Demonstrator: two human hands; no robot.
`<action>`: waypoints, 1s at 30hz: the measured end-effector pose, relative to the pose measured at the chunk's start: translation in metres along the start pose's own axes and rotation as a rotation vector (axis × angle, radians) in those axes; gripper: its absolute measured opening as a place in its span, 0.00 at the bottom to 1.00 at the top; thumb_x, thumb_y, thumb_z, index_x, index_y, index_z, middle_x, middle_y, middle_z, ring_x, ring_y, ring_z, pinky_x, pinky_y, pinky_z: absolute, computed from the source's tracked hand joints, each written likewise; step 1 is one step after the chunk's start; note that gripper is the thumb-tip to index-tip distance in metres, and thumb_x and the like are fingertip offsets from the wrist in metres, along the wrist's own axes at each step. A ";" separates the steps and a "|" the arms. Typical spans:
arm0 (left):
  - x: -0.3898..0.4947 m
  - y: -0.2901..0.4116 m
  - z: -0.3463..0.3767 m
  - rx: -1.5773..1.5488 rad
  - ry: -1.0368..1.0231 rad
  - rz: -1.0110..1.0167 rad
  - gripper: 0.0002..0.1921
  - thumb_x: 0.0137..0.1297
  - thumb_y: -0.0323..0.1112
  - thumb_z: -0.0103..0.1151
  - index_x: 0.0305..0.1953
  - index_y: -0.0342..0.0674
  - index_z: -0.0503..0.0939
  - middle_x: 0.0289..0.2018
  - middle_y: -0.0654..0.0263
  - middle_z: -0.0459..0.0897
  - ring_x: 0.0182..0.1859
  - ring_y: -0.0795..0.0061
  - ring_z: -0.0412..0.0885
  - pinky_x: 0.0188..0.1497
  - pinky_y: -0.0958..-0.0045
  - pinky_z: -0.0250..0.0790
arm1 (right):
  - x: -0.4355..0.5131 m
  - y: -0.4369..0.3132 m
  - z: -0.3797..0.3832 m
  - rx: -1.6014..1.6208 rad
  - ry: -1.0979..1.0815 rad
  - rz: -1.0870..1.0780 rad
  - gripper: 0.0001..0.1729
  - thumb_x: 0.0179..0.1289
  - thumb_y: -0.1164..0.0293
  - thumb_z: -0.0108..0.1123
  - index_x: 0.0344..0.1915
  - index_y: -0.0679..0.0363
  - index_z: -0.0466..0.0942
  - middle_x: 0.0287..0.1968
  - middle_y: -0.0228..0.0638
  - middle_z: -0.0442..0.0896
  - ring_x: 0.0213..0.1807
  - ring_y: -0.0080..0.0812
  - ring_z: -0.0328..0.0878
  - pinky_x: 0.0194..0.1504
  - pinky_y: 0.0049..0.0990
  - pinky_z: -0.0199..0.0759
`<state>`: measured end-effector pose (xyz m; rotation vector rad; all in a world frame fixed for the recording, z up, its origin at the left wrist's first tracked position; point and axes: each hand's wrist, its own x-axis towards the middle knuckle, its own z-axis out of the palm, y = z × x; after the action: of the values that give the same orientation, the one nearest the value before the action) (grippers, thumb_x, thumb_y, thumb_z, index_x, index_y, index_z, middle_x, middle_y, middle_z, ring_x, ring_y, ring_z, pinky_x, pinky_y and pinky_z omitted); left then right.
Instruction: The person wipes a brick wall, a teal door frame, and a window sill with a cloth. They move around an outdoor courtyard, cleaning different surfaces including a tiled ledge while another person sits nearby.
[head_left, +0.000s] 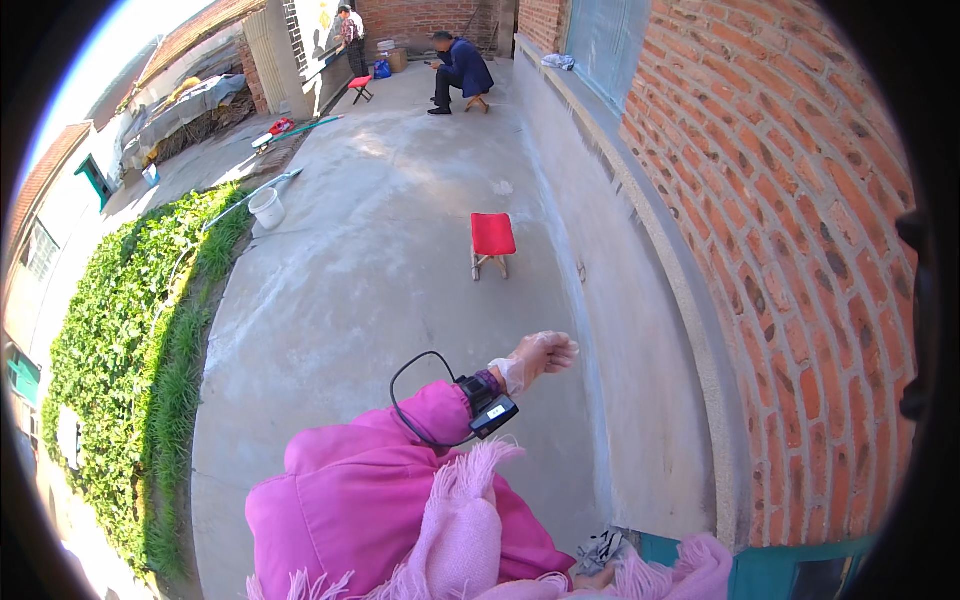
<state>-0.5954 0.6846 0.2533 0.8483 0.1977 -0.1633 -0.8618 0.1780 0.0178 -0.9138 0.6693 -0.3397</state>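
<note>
My left hand (541, 356), in a thin clear plastic glove, is held out over the concrete floor beside the low wall. Its fingers are curled together, with nothing visible in them. A black device (493, 415) with a looping cable is strapped at that wrist, over a bright pink sleeve. Low in the picture, my right hand (598, 579) is partly hidden by the fringed pink scarf (461, 525). It grips a crumpled grey-and-white cloth (601, 551) close to the teal frame. Ahead on the floor stands a folding stool with a red seat (493, 234).
A brick wall (780, 225) with a ledge runs along the right. At left are a hedge (120, 337), a white bucket (266, 208) and a long pole (247, 201). Farther off, one person (466, 67) sits on a stool and another person (352, 37) stands near a red stool (359, 82).
</note>
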 end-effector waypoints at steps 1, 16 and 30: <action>0.005 0.004 -0.004 -0.004 0.021 0.002 0.14 0.80 0.44 0.59 0.48 0.38 0.85 0.45 0.64 0.88 0.44 0.71 0.85 0.52 0.69 0.78 | 0.000 -0.003 0.006 -0.466 -0.073 -0.335 0.54 0.44 0.60 0.87 0.71 0.63 0.75 0.61 0.51 0.82 0.61 0.49 0.83 0.64 0.51 0.78; 0.037 0.047 -0.044 -0.075 0.106 0.041 0.19 0.83 0.50 0.54 0.39 0.41 0.82 0.44 0.62 0.89 0.43 0.68 0.85 0.53 0.64 0.77 | 0.019 -0.003 0.115 -0.964 -0.238 -0.533 0.45 0.51 0.65 0.80 0.70 0.65 0.75 0.60 0.48 0.82 0.60 0.46 0.82 0.64 0.44 0.76; 0.032 0.020 -0.023 -0.078 -0.019 -0.014 0.16 0.82 0.48 0.56 0.41 0.42 0.83 0.42 0.65 0.88 0.42 0.72 0.84 0.47 0.69 0.74 | 0.007 -0.010 0.108 -0.995 -0.225 -0.453 0.34 0.62 0.71 0.70 0.69 0.65 0.75 0.59 0.41 0.82 0.59 0.40 0.81 0.63 0.38 0.75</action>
<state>-0.5621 0.7127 0.2451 0.7681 0.1904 -0.1755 -0.7849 0.2347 0.0694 -2.0363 0.3917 -0.2884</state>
